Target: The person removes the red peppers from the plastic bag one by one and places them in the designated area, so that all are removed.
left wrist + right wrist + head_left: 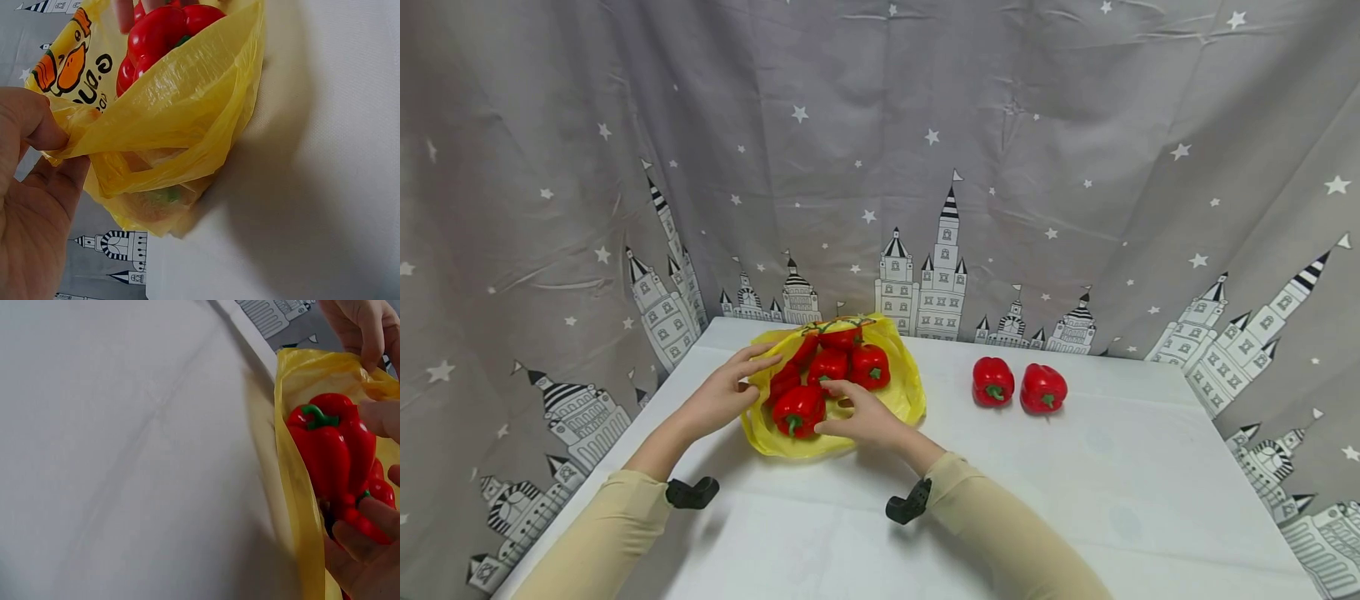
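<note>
A yellow plastic bag [912, 387] lies with its mouth spread, holding several red bell peppers [870, 367]. At its left side, my left hand [724, 402] pinches the bag's rim between thumb and fingers, plainest in the left wrist view. My right hand [872, 419] reaches over the bag's near right edge. Its fingers are spread beside the nearest bell pepper [799, 410], which has a green stem. In the right wrist view, the thumb [382, 419] lies close against that bell pepper [328, 450]; whether it touches is hard to tell.
Two more red bell peppers [992, 382] stand on the white table [1075, 492], right of the bag. A grey curtain [1000, 125] with printed castles and stars hangs behind the table and along its sides. Each wrist wears a black device [908, 502].
</note>
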A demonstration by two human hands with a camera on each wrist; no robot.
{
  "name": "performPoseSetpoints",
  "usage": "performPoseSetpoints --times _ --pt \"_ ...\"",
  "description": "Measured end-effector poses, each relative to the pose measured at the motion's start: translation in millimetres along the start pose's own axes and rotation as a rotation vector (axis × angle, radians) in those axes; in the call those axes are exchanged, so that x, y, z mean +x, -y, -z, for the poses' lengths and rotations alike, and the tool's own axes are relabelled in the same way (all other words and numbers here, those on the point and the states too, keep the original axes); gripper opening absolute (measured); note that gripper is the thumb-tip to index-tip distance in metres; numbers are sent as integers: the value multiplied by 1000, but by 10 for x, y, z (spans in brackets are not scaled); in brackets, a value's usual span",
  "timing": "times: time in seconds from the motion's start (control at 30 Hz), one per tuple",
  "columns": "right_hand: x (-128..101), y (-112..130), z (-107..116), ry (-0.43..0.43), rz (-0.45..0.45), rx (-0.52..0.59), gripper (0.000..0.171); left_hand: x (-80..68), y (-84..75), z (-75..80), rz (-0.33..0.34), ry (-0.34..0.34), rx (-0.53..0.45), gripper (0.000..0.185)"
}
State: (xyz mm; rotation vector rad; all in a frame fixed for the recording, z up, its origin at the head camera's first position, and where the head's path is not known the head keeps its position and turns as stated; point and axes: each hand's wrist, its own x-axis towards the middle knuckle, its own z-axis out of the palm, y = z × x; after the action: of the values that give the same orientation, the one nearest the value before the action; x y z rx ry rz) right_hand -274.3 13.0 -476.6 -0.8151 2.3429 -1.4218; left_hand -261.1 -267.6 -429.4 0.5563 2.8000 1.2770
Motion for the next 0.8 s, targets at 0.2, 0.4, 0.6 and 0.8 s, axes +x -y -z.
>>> performPoseSetpoints --times 0.2,0.4,0.6,0.8 --pt "52 31 -110 -8 -52 27 76 -15 -9 -11 -1 2 -16 59" --pt "91 58 -186 -33 -83 23 79 -26 -28 -8 2 2 -17 59" --pt "121 74 -221 -51 -101 -12 79 -23 -16 -3 12 5 -6 60" --pt "165 66 -275 -84 -115 -47 79 -22 -3 -5 10 2 -7 60"
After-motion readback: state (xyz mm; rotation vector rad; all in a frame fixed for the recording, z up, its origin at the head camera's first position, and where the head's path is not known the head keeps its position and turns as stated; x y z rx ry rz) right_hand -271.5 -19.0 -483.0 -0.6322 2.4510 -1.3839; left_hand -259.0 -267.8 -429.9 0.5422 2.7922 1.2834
